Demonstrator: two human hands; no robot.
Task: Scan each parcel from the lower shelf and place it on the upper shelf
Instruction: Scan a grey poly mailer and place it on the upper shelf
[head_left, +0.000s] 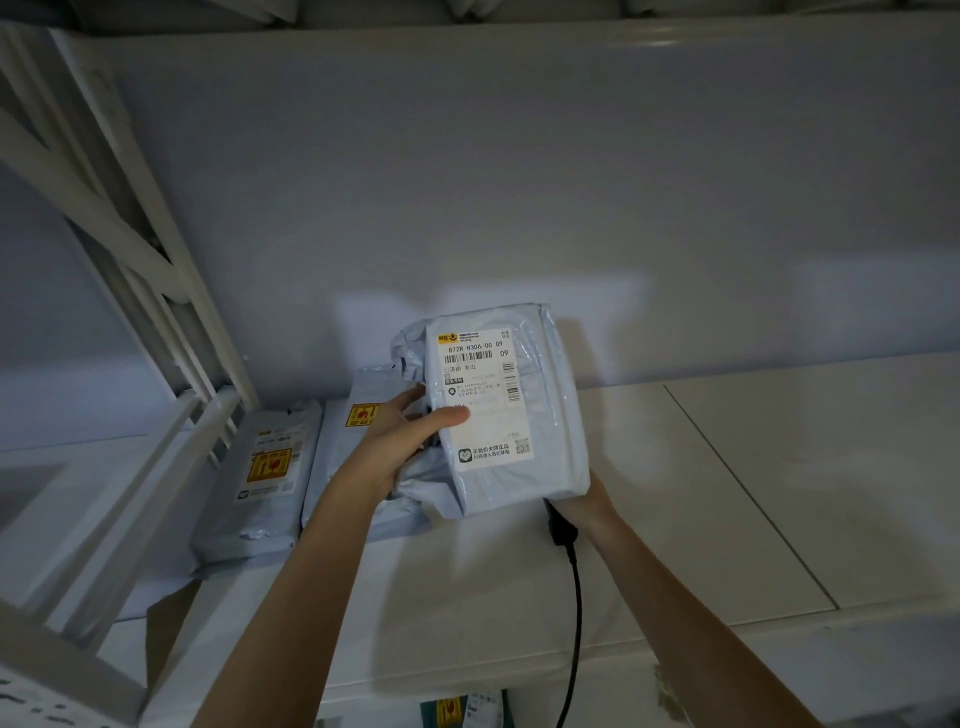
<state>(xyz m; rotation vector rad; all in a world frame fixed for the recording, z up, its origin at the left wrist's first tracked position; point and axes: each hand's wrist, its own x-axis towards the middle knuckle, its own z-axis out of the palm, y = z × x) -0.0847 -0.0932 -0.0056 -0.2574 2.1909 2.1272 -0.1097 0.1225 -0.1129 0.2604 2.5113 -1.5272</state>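
A grey plastic parcel with a white shipping label stands nearly upright over the white upper shelf. My left hand grips its left edge, thumb across the label. My right hand is mostly hidden behind the parcel's lower right corner, and it holds a black scanner handle whose cable hangs down. Whether the parcel's bottom touches the shelf is hidden.
Two grey parcels with yellow stickers, one at the left and one beside it, lean on the shelf. White rack struts rise at the left. Another parcel shows on the lower shelf below.
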